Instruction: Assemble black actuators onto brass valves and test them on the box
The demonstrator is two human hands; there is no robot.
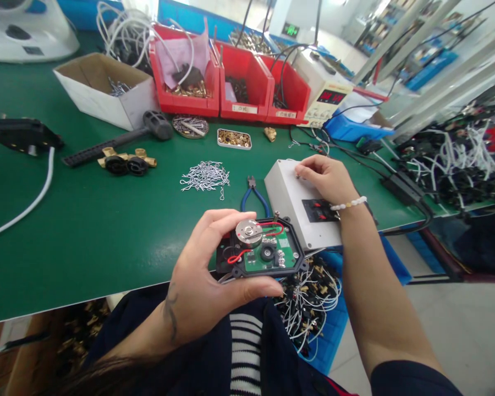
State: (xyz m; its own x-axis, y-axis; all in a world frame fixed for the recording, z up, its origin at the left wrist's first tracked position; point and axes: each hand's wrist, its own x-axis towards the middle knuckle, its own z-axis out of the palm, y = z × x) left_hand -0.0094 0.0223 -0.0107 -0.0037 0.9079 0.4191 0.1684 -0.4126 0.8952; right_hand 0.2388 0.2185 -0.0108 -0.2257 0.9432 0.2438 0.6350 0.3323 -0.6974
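My left hand (208,278) is closed round a black module (259,248) with a green circuit board, red wires and a round metal disc, held above my lap at the table's front edge. My right hand (324,177) rests on a white box (291,201) on the green table, its fingers curled at the box's far corner, pinching something small I cannot make out. A bead bracelet circles that wrist. Blue-handled pliers (253,195) lie just left of the box.
A heap of small metal clips (205,177) lies mid-table. Brass fittings (126,160), a black mallet (119,137), a cardboard box (103,88), red bins (241,82) and a power supply (328,96) stand further back. A blue crate of wired parts (313,300) sits beneath the table edge.
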